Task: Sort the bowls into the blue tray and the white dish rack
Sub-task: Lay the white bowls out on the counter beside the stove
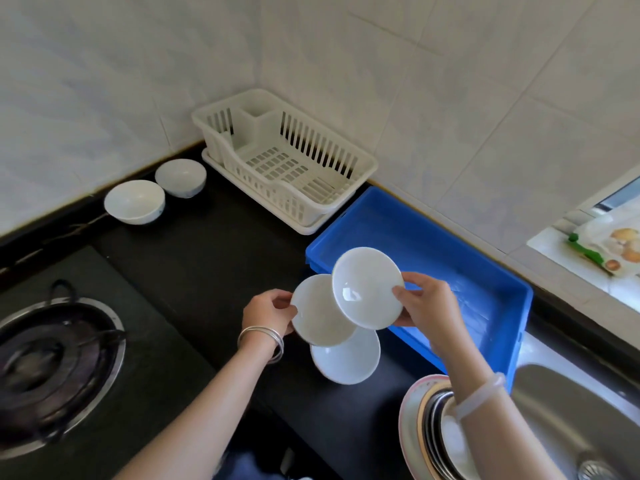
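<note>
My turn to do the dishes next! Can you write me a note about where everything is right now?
Left hand holds one small white dish. Right hand holds another dish, tilted, over the near edge of the blue tray.
A third dish sits on the counter below them. Two deeper bowls wait left of the white dish rack.
Done: nothing; tray and rack hold no dishes.
Left: sort all five.

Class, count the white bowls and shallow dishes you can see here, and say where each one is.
5: two bowls on the counter beside the rack, one dish in each hand, one dish below them. The stack by the sink may hide more.
</note>
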A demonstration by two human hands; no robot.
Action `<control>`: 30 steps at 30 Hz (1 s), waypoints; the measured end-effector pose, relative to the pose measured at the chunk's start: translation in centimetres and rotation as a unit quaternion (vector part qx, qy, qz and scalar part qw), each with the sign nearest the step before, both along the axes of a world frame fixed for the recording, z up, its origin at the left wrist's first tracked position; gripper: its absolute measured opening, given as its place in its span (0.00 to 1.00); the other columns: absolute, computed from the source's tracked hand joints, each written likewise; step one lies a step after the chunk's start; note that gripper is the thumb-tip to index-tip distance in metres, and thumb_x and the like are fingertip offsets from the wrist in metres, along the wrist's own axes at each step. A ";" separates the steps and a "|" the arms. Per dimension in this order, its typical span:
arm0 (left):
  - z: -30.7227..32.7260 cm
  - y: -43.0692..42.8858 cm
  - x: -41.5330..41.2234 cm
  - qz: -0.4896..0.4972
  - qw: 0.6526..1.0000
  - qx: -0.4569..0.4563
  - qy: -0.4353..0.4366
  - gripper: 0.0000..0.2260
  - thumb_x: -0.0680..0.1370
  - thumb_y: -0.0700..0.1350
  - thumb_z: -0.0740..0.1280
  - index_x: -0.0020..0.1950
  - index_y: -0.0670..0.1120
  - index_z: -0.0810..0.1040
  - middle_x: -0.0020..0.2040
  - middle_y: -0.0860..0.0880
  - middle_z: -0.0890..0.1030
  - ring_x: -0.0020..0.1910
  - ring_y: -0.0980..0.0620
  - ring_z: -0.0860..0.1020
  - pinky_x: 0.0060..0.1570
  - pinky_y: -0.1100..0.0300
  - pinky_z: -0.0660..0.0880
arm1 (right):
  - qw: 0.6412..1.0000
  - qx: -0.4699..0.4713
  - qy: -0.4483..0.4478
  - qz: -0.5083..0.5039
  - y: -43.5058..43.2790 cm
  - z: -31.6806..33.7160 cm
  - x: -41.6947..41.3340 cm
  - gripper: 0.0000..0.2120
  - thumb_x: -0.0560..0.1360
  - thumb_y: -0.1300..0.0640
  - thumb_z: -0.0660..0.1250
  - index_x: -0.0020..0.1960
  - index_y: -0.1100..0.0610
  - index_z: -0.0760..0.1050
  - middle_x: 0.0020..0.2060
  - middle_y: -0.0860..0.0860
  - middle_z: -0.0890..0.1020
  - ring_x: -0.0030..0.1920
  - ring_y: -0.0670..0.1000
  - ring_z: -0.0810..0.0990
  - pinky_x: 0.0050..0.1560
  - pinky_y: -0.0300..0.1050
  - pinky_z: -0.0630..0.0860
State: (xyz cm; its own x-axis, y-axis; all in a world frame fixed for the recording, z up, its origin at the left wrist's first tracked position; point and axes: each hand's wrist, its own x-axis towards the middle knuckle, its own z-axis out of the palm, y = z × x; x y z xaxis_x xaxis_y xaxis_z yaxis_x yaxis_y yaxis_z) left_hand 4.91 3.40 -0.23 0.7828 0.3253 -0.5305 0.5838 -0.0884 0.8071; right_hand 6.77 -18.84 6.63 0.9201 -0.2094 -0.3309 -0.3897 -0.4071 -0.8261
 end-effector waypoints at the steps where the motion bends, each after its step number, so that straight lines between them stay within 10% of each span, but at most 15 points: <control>1: 0.3 1.0 0.3 0.018 1.000 -0.010 -0.006 0.09 0.72 0.35 0.68 0.46 0.48 0.78 0.39 0.52 0.79 0.38 0.53 0.79 0.31 0.62 0.77 | 1.000 0.010 -0.003 0.010 0.7 0.5 0.7 0.12 0.74 0.63 0.64 0.43 0.45 0.78 0.39 0.50 0.84 0.30 0.50 0.85 0.31 0.44 0.82; 30: -5.7 23.7 8.3 0.410 0.907 -0.099 -0.003 0.11 0.72 0.31 0.65 0.52 0.40 0.76 0.48 0.43 0.78 0.47 0.43 0.79 0.42 0.53 0.78 | 0.978 0.135 0.152 0.039 26.9 -12.6 19.4 0.22 0.76 0.66 0.63 0.69 0.57 0.69 0.64 0.59 0.74 0.58 0.60 0.78 0.38 0.47 0.82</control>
